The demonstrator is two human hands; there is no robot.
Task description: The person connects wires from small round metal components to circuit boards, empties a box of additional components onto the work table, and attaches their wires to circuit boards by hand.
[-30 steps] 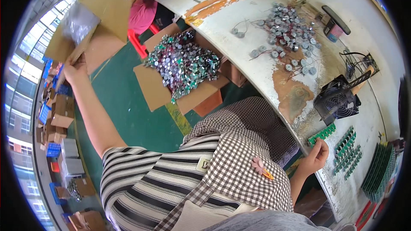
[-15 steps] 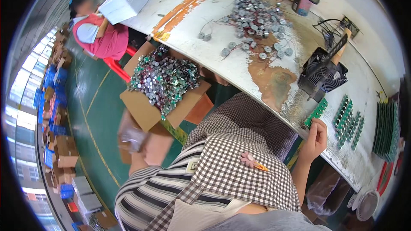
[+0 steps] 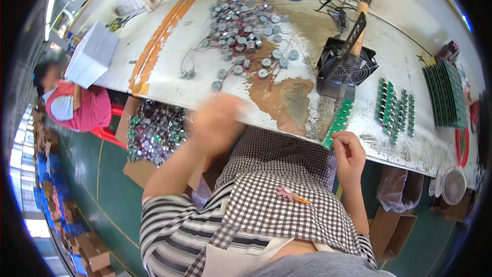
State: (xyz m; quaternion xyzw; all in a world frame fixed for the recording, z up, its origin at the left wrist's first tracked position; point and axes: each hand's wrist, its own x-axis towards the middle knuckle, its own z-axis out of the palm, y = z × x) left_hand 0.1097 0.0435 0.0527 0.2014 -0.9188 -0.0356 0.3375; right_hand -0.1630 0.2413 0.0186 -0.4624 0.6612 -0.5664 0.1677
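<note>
Sitting well left of the right hand [image 3: 350, 158], there's a co-worker [image 3: 79, 103] in a pink vest, with a white box [image 3: 92, 57] right by them. Next up, still left of the pinch and lower than the bench, a carton [image 3: 137, 173] is heaped with shiny little parts [image 3: 152, 136]. Then comes the left hand [image 3: 218, 120], near the bench edge and super blurry, so I honestly can't tell if its fingers are spread or pressed on something. Beyond it, a pile of wired discs [image 3: 241, 28] is up and left of the pinch. As for the right hand, thumb and fingertips are pinching the near end of a green strip [image 3: 339, 122], which runs away from the grip over the bench [image 3: 382, 156]. Past its far end are a black fan [image 3: 365, 64] and a wood-handled tool [image 3: 362, 9]. Right of the pinch, more strips [image 3: 395, 110] lie in rows, then a board stack [image 3: 445, 95] farther over.
</note>
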